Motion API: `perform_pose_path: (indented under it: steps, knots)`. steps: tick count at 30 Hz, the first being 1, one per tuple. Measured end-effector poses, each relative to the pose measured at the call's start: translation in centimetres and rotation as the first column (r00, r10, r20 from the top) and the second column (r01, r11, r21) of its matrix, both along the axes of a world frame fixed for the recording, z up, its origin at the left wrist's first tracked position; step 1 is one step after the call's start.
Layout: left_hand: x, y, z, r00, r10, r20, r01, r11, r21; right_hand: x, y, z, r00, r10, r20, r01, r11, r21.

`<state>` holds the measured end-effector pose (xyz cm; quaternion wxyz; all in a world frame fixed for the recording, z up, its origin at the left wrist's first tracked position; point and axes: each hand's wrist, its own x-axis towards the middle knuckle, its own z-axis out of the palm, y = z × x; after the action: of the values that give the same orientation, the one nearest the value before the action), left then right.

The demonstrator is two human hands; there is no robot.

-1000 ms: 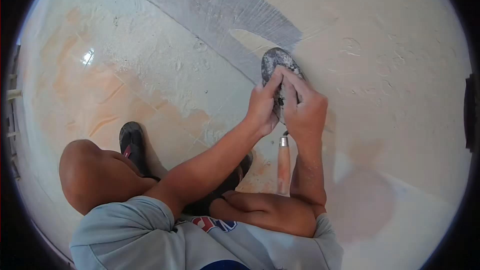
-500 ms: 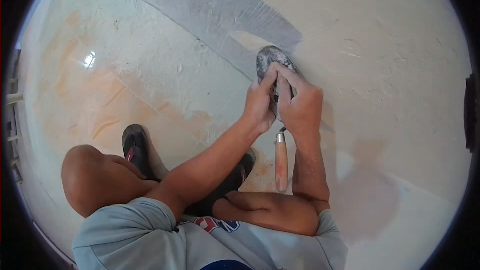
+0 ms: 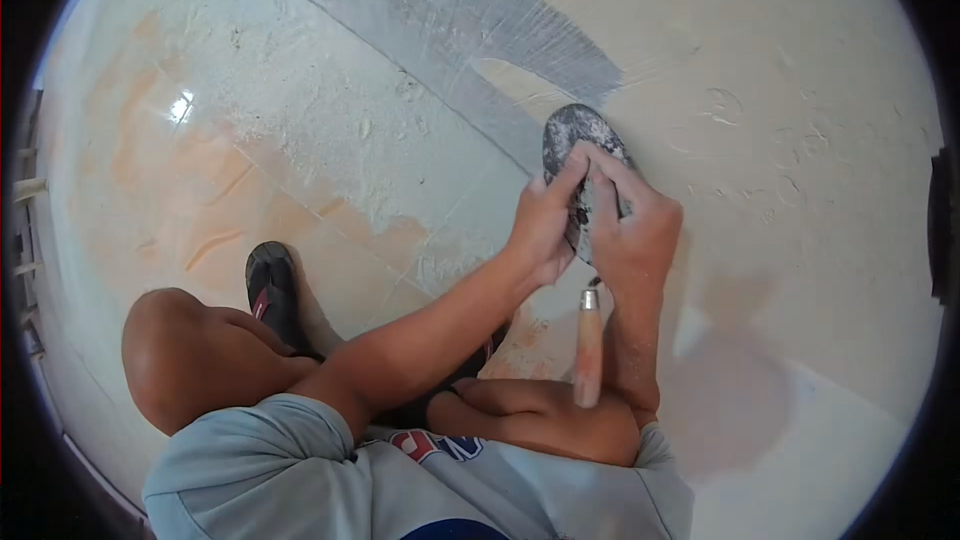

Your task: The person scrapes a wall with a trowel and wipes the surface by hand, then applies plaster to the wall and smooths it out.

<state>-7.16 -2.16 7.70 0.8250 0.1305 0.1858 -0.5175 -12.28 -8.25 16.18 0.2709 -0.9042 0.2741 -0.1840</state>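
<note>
Both hands pressing trowel, blade likely half-hidden

Trowel and hands shifted right
Both hands and the trowel sit further right along the grey mortar strip

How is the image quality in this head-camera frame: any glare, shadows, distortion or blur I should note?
Head view: strong fisheye bending with a black circular border; a small bright glare spot on the glossy orange floor tile at left; soft shadow on the pale wall below right of the hands; left hand, right hand and grey mortar-caked trowel blade reasonably sharp.
</note>
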Motion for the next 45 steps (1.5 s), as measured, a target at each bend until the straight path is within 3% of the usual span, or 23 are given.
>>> perform_pose_path:
  steps: [3, 7, 9, 15, 17, 18, 21, 22, 25, 29, 31, 34, 37, 40, 44, 45]
  knots:
    - [-0.6, -0.5, -1.3, 0.997, -0.026, 0.076, 0.027, 1.000, -0.015, 0.0, -0.1, -0.8, 0.999, 0.033, 0.024, -0.032, 0.999, -0.032]
    - [-1.1, -1.0, 0.0, 0.996, 0.030, 0.088, -0.034, 0.999, 0.038, -0.2, 0.5, 0.0, 0.992, -0.113, 0.063, 0.112, 0.993, 0.026]
    - [-0.6, -0.5, -0.4, 0.997, 0.016, 0.079, -0.015, 1.000, -0.010, -0.1, 0.4, -0.7, 0.996, -0.052, 0.071, 0.064, 0.983, -0.169]
    - [-0.3, -0.4, -0.6, 0.993, 0.016, 0.115, -0.018, 1.000, 0.015, -0.3, 0.6, -0.6, 0.980, -0.169, 0.103, 0.154, 0.978, 0.139]
    - [-0.4, -0.7, -0.2, 0.995, 0.035, 0.094, -0.038, 0.999, 0.033, 0.6, 0.7, -0.5, 0.975, -0.058, 0.214, 0.077, 0.994, -0.083]
    - [0.0, -0.2, -0.7, 0.994, -0.014, 0.112, 0.017, 0.999, -0.029, 0.1, 0.7, -0.6, 0.995, -0.050, 0.087, 0.052, 0.998, -0.020]
    - [-0.5, -0.3, -1.3, 0.989, -0.015, 0.145, 0.005, 0.998, 0.065, -1.2, -0.2, -1.3, 0.996, 0.004, 0.094, -0.011, 0.997, 0.073]
    - [-1.1, -0.8, -0.4, 0.993, 0.092, 0.068, -0.096, 0.994, 0.055, -1.2, -0.4, -1.1, 0.992, 0.000, 0.128, -0.007, 0.999, 0.050]
    - [-0.1, -0.3, -1.7, 0.989, -0.045, 0.140, 0.037, 0.998, 0.054, 0.5, 0.4, -0.4, 0.994, -0.010, 0.108, 0.002, 0.997, 0.075]
    - [0.6, -0.1, -2.2, 0.998, -0.042, 0.042, 0.046, 0.994, -0.099, 0.1, 0.3, -1.3, 0.996, 0.012, 0.093, -0.018, 0.998, 0.058]
    - [0.2, 0.3, -0.4, 0.992, -0.072, 0.108, 0.069, 0.997, 0.029, -0.2, 0.5, -0.7, 0.996, -0.043, 0.074, 0.037, 0.996, 0.081]
    - [0.6, 0.5, -1.1, 0.990, -0.123, 0.063, 0.129, 0.987, -0.093, 0.1, 0.4, -0.9, 0.993, 0.009, 0.115, -0.013, 0.999, 0.041]
    - [0.1, 0.5, -1.2, 0.988, -0.084, 0.133, 0.095, 0.992, -0.080, -1.1, 0.0, -0.8, 0.996, 0.008, 0.092, -0.018, 0.994, 0.107]
    - [-0.4, -0.1, -0.9, 0.992, -0.071, 0.106, 0.078, 0.995, -0.058, -0.6, -0.5, -0.8, 0.990, 0.031, 0.141, -0.039, 0.998, 0.054]
    - [0.6, 0.1, -2.7, 0.991, -0.078, 0.104, 0.097, 0.977, -0.192, -0.2, -0.5, -1.2, 0.996, 0.026, 0.085, -0.030, 0.998, 0.051]
    - [0.3, 0.0, -2.5, 0.993, -0.083, 0.079, 0.089, 0.993, -0.082, -0.4, -0.3, -1.3, 0.999, 0.019, 0.047, -0.021, 0.998, 0.053]
